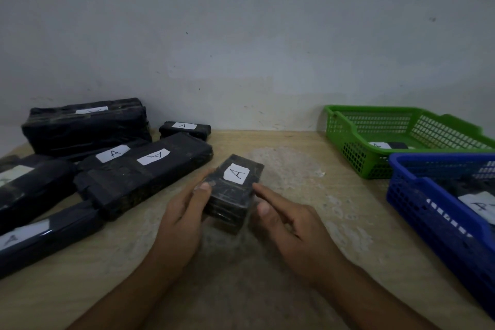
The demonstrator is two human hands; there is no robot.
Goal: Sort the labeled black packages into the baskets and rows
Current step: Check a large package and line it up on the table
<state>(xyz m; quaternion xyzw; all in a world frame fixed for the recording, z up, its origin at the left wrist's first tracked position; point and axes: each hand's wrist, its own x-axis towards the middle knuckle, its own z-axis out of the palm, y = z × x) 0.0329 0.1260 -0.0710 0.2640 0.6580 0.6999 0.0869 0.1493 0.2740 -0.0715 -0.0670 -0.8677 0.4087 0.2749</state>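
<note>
Gripping the A-labelled package [231,195], left hand [184,218] curled round it, right hand [292,228] touching it, forefinger straight

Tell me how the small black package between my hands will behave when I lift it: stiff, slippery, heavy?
Probably stiff: the small package shows straight edges between the left hand and right hand. Possibly slippery, since its black wrap shines. Unlikely to roll, being a flat block; weight cannot be judged.
</note>
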